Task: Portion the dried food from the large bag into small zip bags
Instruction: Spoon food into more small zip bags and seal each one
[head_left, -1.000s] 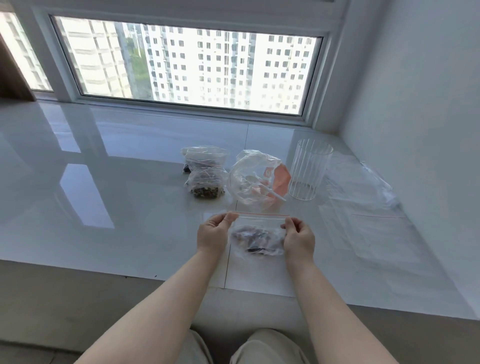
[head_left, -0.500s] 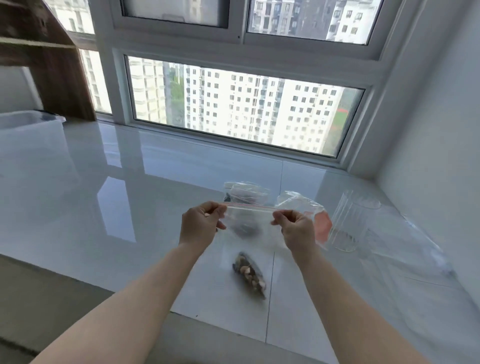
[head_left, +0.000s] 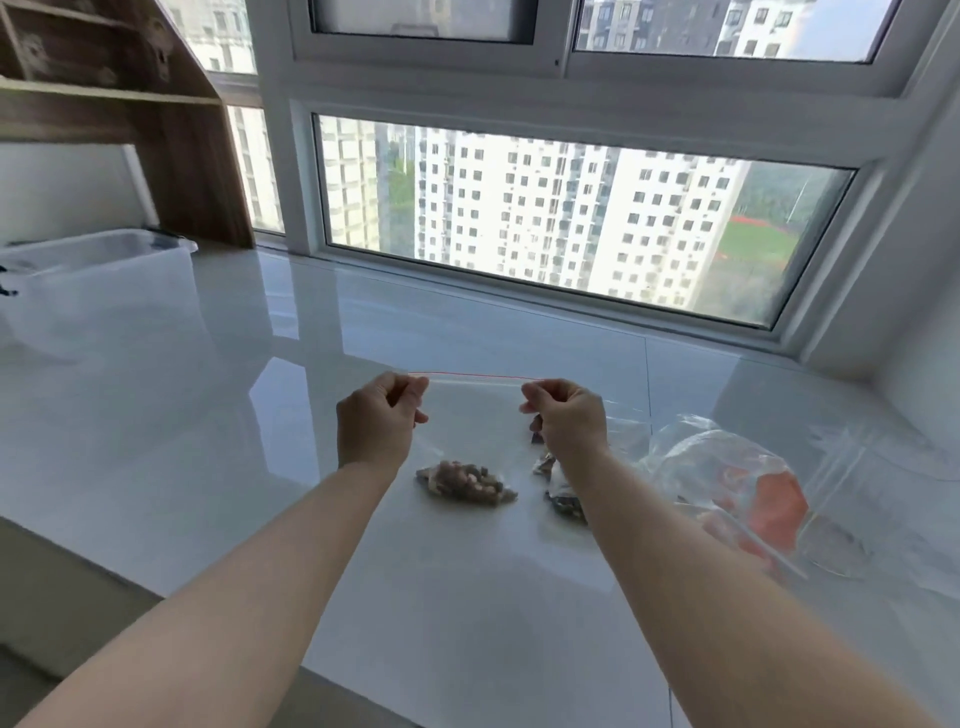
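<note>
I hold a small clear zip bag (head_left: 470, 415) up in the air by its red-lined top edge. My left hand (head_left: 379, 421) pinches the left corner and my right hand (head_left: 569, 418) pinches the right corner. A clump of dried food (head_left: 465, 483) sits at the bottom of the hanging bag. Behind my right wrist, filled small bags (head_left: 558, 488) lie on the white counter (head_left: 208, 441), partly hidden. The large crumpled bag (head_left: 727, 483) with an orange patch lies to the right.
A clear plastic tub (head_left: 93, 275) stands at the far left under a wooden shelf (head_left: 119, 104). Flat empty zip bags (head_left: 883, 467) lie at the right by the wall. The window (head_left: 571, 218) runs along the counter's back.
The small bag went from lying flat on the counter to hanging in the air between both hands, and it has risen further. My view tilted up and left.
</note>
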